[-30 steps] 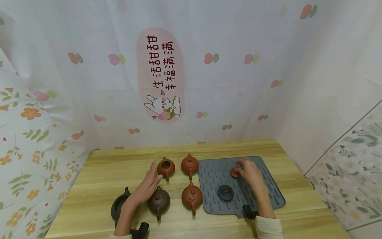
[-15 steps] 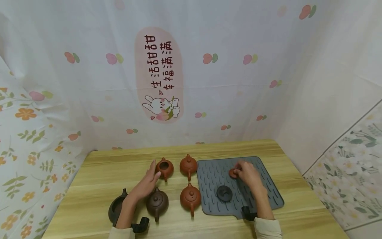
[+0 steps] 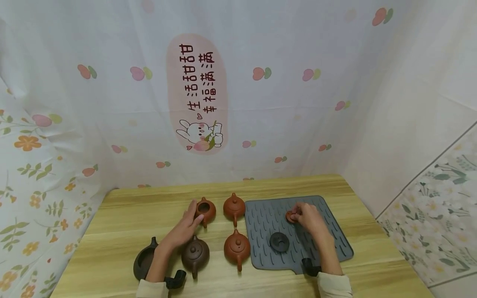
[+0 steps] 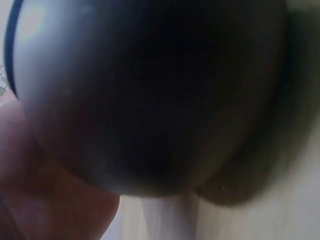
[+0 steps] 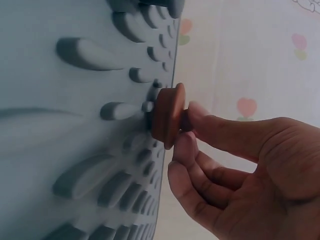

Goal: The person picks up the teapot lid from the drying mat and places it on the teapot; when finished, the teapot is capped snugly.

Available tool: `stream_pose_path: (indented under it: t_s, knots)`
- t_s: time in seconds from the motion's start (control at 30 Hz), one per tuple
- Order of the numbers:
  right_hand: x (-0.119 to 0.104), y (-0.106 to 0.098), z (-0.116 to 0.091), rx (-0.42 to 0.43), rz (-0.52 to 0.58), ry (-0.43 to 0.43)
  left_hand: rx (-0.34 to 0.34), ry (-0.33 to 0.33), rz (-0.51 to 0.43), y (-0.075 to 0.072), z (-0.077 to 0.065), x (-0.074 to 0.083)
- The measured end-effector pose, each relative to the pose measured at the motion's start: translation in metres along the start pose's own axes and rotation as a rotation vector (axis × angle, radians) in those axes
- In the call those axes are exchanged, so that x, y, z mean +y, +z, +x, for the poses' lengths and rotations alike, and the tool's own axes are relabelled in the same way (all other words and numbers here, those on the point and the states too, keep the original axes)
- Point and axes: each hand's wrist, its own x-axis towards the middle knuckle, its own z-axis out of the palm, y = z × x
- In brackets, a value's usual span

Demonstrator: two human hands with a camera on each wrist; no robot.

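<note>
In the head view my right hand (image 3: 310,218) pinches the knob of a reddish-brown teapot lid (image 3: 290,217) between thumb and fingertips. The right wrist view shows this lid (image 5: 167,116) close against the grey ridged mat (image 5: 30,150). My left hand (image 3: 183,230) lies at the left side of a lidless reddish-brown teapot (image 3: 210,210), fingers fairly straight and thumb near its handle. Just below that hand stands a dark brown lidded teapot (image 3: 195,255); a dark rounded body (image 4: 150,100) fills most of the left wrist view.
A black lid (image 3: 279,242) rests on the mat's lower left part. Two lidded reddish-brown teapots, one at the back (image 3: 234,207) and one in front (image 3: 237,248), stand left of the mat. My left forearm partly covers a black lidless teapot (image 3: 143,263). A patterned curtain (image 3: 275,107) hangs behind the table.
The right fingers have closed in on the lid's knob, and the lid has hardly moved. The left hand stays beside the lidless teapot. The head view has shifted slightly.
</note>
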Motion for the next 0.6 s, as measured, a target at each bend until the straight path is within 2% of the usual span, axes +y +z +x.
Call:
stream_pose_path:
  t_s: [0.2,0.47,0.6]
  knots:
    - [0.0032,0.0011,0.0,0.017,0.026,0.018,0.032,0.057,-0.012,0.0012,0.0047,0.0029]
    - [0.0047,0.0026,0.0005,0.013,0.057,0.033,0.051,0.052,0.023,0.0037,0.008,-0.005]
    - [0.0031,0.0033,-0.0009,0.036,0.055,0.029,0.075,0.067,0.019,0.0051,0.0079,-0.0008]
